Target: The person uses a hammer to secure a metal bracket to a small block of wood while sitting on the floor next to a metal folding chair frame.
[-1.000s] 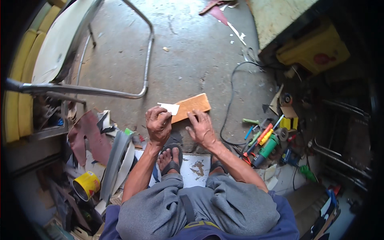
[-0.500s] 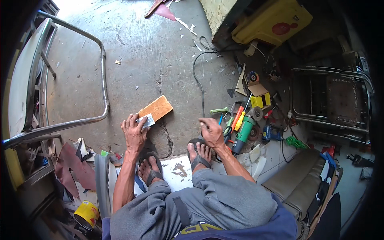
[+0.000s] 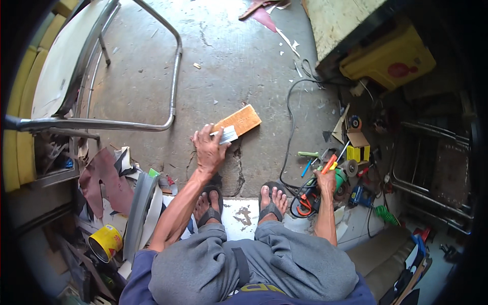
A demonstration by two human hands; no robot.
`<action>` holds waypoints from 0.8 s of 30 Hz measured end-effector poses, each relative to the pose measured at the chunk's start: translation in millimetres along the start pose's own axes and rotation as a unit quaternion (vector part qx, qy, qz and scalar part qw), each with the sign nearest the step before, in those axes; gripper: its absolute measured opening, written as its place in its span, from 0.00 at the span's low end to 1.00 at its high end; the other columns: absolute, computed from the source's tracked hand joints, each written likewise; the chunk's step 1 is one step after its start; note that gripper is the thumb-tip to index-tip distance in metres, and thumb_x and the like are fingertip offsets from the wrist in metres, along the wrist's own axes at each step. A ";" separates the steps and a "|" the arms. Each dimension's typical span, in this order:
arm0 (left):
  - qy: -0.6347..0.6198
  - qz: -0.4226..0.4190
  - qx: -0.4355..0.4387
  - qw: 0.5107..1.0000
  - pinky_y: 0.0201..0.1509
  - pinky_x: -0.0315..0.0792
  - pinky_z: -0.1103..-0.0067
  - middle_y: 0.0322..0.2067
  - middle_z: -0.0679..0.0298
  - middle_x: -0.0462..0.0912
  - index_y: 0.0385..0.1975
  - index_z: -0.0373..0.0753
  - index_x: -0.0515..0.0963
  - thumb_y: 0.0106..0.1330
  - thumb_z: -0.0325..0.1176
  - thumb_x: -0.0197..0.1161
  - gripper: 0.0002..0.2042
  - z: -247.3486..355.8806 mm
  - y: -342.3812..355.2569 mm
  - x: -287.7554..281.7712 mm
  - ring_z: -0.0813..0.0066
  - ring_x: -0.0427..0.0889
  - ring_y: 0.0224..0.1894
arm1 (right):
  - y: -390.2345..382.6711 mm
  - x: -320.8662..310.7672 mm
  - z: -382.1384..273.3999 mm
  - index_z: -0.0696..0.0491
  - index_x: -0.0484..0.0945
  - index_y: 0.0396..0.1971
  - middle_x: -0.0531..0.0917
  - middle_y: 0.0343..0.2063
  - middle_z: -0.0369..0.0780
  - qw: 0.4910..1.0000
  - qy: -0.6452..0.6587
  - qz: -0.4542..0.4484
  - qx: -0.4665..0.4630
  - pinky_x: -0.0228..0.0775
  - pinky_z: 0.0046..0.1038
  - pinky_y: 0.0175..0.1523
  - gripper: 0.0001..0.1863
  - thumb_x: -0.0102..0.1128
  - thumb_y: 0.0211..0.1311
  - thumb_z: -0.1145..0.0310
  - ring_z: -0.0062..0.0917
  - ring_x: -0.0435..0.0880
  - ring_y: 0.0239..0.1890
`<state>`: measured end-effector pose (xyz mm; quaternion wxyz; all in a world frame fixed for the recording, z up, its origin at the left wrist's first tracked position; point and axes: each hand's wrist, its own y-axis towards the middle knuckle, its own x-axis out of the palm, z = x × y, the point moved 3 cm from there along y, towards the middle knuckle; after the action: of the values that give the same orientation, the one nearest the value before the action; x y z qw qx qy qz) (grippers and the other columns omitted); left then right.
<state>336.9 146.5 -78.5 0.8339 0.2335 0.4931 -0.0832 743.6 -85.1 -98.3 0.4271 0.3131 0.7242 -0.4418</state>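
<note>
Near the middle of the frame, an orange-brown wood block lies aslant on the grey floor, with a small pale ridged piece across its lower left end. The left hand holds that piece there, fingers narrow along its left side and thumb by its lower edge. At the right of the frame, the right hand is down among the tools, at a screwdriver with an orange handle and a yellow handle, beside a green grinder. The fingers hide much of what they touch, so I cannot tell whether they have closed on either handle or only rest there.

The step in hand looks like choosing a tool while the piece is kept in place on the block. The next move seems to call for a sure grip on one handle, lifted clear of its neighbours and the loose black cord, with the left hand steady so the piece does not slide.
</note>
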 end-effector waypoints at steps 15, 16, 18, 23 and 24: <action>0.061 -0.021 0.038 0.997 0.71 0.45 0.49 0.52 0.62 0.80 0.51 0.46 0.82 0.63 0.41 0.66 0.17 2.3 -4.5 15.6 0.62 0.71 0.64 | -8.1 19.6 3.2 0.56 0.81 0.32 0.77 0.22 0.32 0.943 0.326 -0.036 0.053 0.65 0.27 0.28 0.09 0.66 0.50 0.70 0.19 0.72 0.21; 0.047 -0.029 0.023 0.998 0.71 0.46 0.49 0.51 0.63 0.80 0.50 0.46 0.82 0.63 0.41 0.66 0.16 -5.0 -4.1 10.8 0.63 0.72 0.63 | -20.1 13.7 -13.2 0.58 0.82 0.35 0.77 0.23 0.33 0.931 0.358 -0.032 0.061 0.66 0.25 0.29 0.11 0.65 0.52 0.69 0.18 0.73 0.23; 0.051 -0.018 0.035 0.998 0.69 0.48 0.51 0.44 0.66 0.81 0.46 0.47 0.82 0.62 0.39 0.67 0.13 -6.2 4.8 5.8 0.67 0.76 0.57 | -37.5 3.4 -26.6 0.57 0.81 0.40 0.80 0.27 0.36 0.920 0.384 0.064 -0.051 0.69 0.26 0.30 0.12 0.63 0.58 0.68 0.19 0.76 0.23; 0.050 -0.005 0.022 0.999 0.68 0.50 0.54 0.36 0.66 0.81 0.43 0.47 0.81 0.62 0.38 0.66 0.11 -15.7 19.7 6.1 0.69 0.78 0.49 | -69.9 -38.0 -90.7 0.56 0.79 0.44 0.77 0.24 0.34 0.937 0.332 0.041 -0.097 0.68 0.25 0.28 0.13 0.61 0.64 0.66 0.17 0.74 0.20; 0.045 0.001 0.016 0.999 0.67 0.50 0.54 0.35 0.66 0.80 0.44 0.47 0.81 0.63 0.38 0.66 0.11 -16.9 21.7 9.2 0.69 0.78 0.48 | -70.2 -39.2 -100.1 0.56 0.79 0.44 0.76 0.23 0.34 0.949 0.292 0.031 -0.111 0.67 0.25 0.27 0.13 0.61 0.64 0.66 0.17 0.73 0.20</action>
<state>336.3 174.3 -86.6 0.8074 0.2507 0.5282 -0.0793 668.3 -26.3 -12.5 0.2424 0.4015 0.8515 -0.2347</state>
